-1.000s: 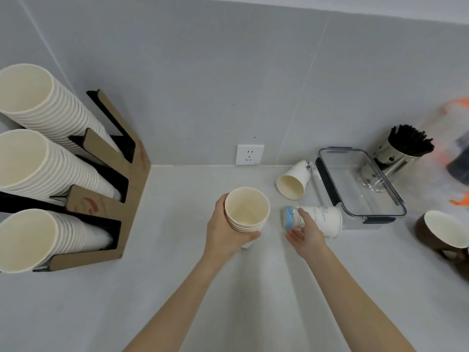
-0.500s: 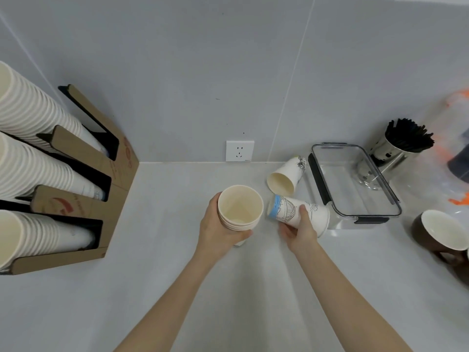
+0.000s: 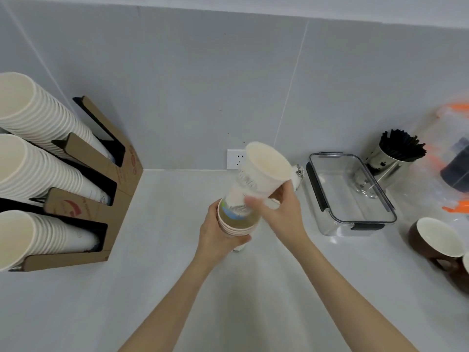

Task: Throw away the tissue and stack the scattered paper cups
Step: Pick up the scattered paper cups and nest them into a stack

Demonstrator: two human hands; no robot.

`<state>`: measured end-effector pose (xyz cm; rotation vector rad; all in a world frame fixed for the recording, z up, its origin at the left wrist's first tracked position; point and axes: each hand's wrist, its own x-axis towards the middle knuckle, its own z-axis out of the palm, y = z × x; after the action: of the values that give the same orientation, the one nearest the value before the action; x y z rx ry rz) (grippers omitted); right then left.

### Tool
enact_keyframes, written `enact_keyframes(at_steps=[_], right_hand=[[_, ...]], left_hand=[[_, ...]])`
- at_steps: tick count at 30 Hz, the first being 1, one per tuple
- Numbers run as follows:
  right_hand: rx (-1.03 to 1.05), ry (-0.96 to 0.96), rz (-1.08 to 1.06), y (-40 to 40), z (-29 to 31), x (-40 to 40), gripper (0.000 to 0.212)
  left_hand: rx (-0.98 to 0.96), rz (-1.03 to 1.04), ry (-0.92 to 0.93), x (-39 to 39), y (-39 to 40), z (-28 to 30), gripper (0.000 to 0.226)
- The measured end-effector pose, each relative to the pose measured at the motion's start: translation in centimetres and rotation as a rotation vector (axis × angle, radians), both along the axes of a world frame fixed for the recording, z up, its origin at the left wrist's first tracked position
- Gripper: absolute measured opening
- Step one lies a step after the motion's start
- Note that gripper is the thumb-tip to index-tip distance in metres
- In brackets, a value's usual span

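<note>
My left hand (image 3: 215, 232) grips a short stack of nested paper cups (image 3: 237, 226) above the counter's middle. My right hand (image 3: 284, 212) holds a single white paper cup (image 3: 258, 176) with a blue-banded base, mouth up and tilted. Its base sits in the mouth of the stack. Behind this cup, another paper cup (image 3: 298, 174) lies on its side on the counter, mostly hidden. No tissue is in view.
A cardboard cup dispenser (image 3: 101, 189) with three long rows of cups stands at the left. A clear plastic box (image 3: 355, 217) sits to the right, with a steel holder of black straws (image 3: 396, 156) behind it and brown mugs (image 3: 439, 240) at the right edge. A wall socket (image 3: 234, 158) is behind.
My right hand lifted the blue-banded cup off the counter, turned it upright and brought its base into the stack held by my left hand.
</note>
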<state>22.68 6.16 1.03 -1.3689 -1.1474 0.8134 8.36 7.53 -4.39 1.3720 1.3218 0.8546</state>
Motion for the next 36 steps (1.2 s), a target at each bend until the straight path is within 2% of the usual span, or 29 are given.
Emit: enact_keyframes(at_steps=[3,5,10,15,18,22,25,30,32,34,36], right_hand=[[-0.084,-0.336,0.153,-0.4,-1.5,0.1,0.063],[-0.174,-0.454,0.223,-0.7,-2.7,0.6,0.068],[-0.361,-0.425,0.311,-0.6,-4.4,2.7,0.104],[-0.397,-0.549,0.324,1.8,-4.6,5.9,0.097],[-0.34,-0.82,0.283,4.6,-4.8,7.9,0.09],[-0.378,-1.252,0.253,8.6,-6.8,10.0,0.096],[-0.397,-1.418,0.301,9.9,-8.6,11.0,0.099],[-0.305,-1.553,0.291,10.7,-10.0,11.5,0.093],[-0.224,-1.632,0.247,11.0,-10.0,11.7,0.098],[-0.164,-1.613,0.154,10.0,-8.5,11.5,0.105],[-0.074,-1.407,0.08,9.8,-7.0,10.7,0.101]], left_hand=[[0.01,-0.009,-0.007,0.0,0.0,0.1,0.087],[0.018,-0.015,-0.011,0.0,0.1,0.1,0.087],[0.027,0.003,-0.017,0.2,0.9,0.2,0.089],[0.057,0.01,0.014,0.9,2.8,0.2,0.091],[0.059,0.013,-0.001,1.6,4.2,0.2,0.088],[0.076,0.002,-0.017,2.7,6.1,-0.1,0.088],[0.082,-0.016,-0.009,3.2,6.7,-0.5,0.088],[0.1,-0.028,0.013,3.3,7.0,-1.1,0.085],[0.109,-0.025,0.004,3.4,7.1,-1.1,0.084],[0.131,-0.027,-0.017,2.9,6.5,-0.2,0.085],[0.128,-0.041,-0.019,2.7,6.5,-0.3,0.085]])
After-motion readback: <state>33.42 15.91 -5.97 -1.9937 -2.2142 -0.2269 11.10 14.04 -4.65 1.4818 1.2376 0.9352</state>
